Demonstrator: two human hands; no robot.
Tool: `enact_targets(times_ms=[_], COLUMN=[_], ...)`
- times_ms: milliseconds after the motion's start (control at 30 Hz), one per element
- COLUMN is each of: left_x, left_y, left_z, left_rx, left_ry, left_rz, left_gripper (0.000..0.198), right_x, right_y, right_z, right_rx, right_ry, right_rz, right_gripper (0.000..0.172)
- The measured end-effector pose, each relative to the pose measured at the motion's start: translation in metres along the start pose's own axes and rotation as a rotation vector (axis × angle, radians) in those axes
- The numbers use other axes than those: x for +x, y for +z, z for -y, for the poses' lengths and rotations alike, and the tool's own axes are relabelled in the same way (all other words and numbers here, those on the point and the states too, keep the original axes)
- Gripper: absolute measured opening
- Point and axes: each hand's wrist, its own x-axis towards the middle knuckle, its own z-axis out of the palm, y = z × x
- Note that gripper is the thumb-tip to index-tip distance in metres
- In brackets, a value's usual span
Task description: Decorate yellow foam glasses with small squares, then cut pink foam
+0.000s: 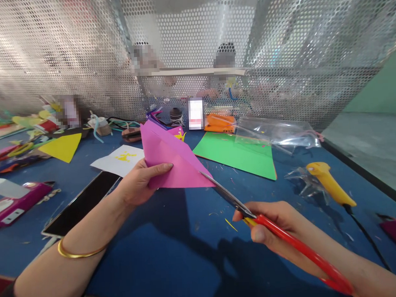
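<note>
My left hand [139, 181] pinches a folded sheet of pink paper [172, 160], thumb on the near face, holding it up above the table. In my right hand [275, 228] is a pair of scissors [295, 242] with red handles, its blades pointing up and left. The blade tips meet the pink paper at its lower right corner. How far the blades are parted is hard to make out. Below the scissors a thin yellow paper scrap [231, 225] lies on the blue table [150, 263].
Green paper [240, 153] lies behind the pink sheet, near a clear plastic bag [278, 135]. At right is a yellow corded tool [332, 185]. A dark phone [84, 204] and white paper [103, 162] lie left, with a magenta device [21, 204]. Perforated metal panels [194, 31] stand behind.
</note>
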Motion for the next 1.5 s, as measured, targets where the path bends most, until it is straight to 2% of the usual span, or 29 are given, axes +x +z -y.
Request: enact_targets(times_ms=[167,400,500,667,1200,1500], left_x=[-0.003,-0.003,-0.004,-0.005,-0.007,-0.007], left_y=[0.003,0.002,0.004,0.007,0.005,0.008], left_z=[-0.002,-0.003,-0.001,0.003,0.003,0.0], left_rx=[-0.019,-0.026,-0.022,-0.046,0.03,0.036], left_ry=[-0.014,-0.045,-0.072,-0.08,-0.067,-0.052], left_rz=[-0.009,0.005,0.031,0.073,0.049,0.037], left_gripper=[0.027,0.03,0.028,0.03,0.03,0.032], right_x=[0.0,0.002,0.002,0.006,0.006,0.007], right_y=[0.002,0.0,0.001,0.004,0.015,0.02], right_z=[-0.001,-0.007,-0.01,-0.018,-0.02,-0.021], right_rx=[0.086,0.072,0.048,0.074,0.105,0.067], right_ry=[-0.011,-0.142,-0.15,-0.135,-0.13,-0.173], right_rz=[0.032,0.136,0.11,0.171,0.129,0.088], right_gripper=[0.068,0.069,0.072,0.069,0.049,0.048])
